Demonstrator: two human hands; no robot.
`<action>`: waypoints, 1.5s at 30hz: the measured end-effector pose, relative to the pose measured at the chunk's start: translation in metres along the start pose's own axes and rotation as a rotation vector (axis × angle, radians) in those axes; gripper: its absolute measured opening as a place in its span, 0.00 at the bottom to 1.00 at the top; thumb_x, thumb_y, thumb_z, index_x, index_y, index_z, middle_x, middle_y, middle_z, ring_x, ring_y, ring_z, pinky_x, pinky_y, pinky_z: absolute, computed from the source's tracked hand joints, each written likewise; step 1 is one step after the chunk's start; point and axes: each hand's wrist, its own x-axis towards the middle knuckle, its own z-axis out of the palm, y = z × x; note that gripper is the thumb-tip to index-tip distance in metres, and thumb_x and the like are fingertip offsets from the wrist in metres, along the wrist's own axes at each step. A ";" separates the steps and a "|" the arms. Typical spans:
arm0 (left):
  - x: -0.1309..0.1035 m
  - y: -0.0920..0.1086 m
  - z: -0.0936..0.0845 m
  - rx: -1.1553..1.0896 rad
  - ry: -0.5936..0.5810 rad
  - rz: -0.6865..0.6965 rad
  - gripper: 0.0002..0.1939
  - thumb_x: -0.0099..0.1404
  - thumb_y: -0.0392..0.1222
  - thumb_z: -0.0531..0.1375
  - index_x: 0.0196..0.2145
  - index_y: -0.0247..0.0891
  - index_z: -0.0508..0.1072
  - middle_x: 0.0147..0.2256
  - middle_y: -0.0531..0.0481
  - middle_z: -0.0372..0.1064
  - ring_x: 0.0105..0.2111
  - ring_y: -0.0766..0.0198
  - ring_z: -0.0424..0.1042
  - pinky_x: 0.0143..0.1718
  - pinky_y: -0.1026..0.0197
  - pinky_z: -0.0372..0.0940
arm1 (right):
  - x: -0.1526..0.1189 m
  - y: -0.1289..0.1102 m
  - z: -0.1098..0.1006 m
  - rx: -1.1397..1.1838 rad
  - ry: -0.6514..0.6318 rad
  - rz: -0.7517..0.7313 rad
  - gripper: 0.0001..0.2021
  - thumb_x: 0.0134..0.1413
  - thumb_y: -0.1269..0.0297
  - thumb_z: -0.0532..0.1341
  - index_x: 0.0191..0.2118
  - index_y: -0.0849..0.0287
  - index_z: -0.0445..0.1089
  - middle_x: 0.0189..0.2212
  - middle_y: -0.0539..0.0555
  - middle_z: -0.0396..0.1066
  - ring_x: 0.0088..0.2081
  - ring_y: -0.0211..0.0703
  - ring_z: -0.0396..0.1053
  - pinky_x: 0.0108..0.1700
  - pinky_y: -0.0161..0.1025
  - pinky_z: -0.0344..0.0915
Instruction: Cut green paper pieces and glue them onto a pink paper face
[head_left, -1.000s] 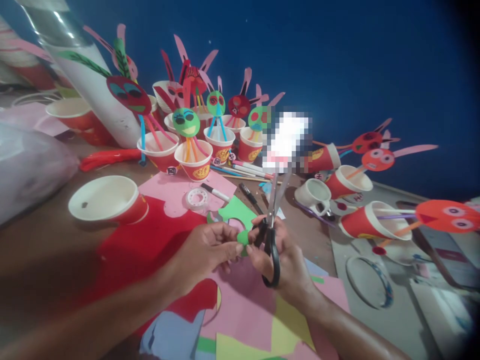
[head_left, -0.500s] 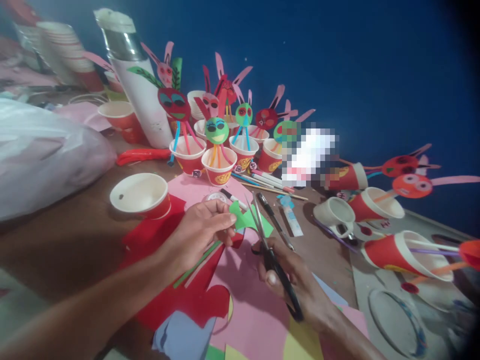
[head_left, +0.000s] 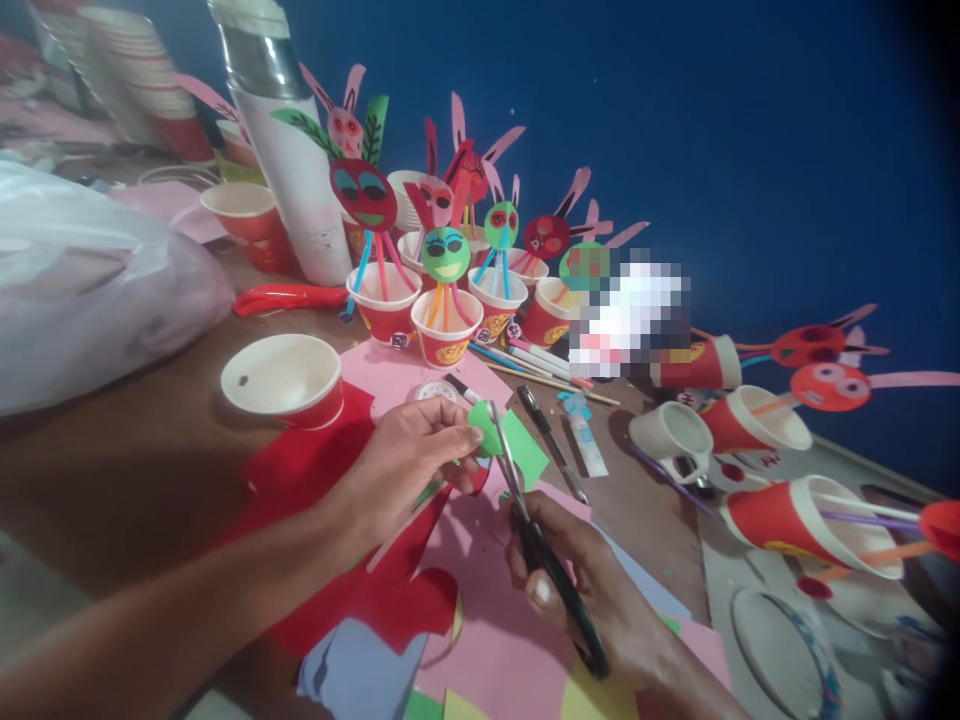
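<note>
Between the thumb and fingers of my left hand (head_left: 431, 450) is the edge of a small piece of green paper (head_left: 529, 455). My right hand (head_left: 574, 560) grips the black handles of a pair of scissors (head_left: 555, 570). Their blades lie across the green paper, close together and pointing away from me. Beneath both hands spread sheets of pink paper (head_left: 487, 600) and red paper (head_left: 315, 460). A black pen (head_left: 551, 440) and a small glue tube (head_left: 585, 440) lie just beyond the scissors.
Red paper cups with decorated paper faces (head_left: 446, 330) stand at the back, and several more lie tipped at the right. A wide paper cup (head_left: 281, 375) sits left of my hands. Around them are a white flask (head_left: 289, 180), a plastic bag (head_left: 97, 290) and a white mug (head_left: 671, 440).
The scissor blades have closed together across the green paper; before, they stood apart. My left hand still pinches the paper. The whole view has shifted slightly.
</note>
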 end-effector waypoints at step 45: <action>-0.004 -0.007 0.002 -0.062 -0.044 -0.063 0.07 0.53 0.37 0.60 0.24 0.36 0.64 0.18 0.55 0.64 0.18 0.69 0.66 0.20 0.67 0.60 | 0.001 0.005 0.006 0.276 0.059 0.092 0.19 0.44 0.50 0.64 0.36 0.60 0.65 0.19 0.44 0.55 0.19 0.31 0.53 0.20 0.29 0.49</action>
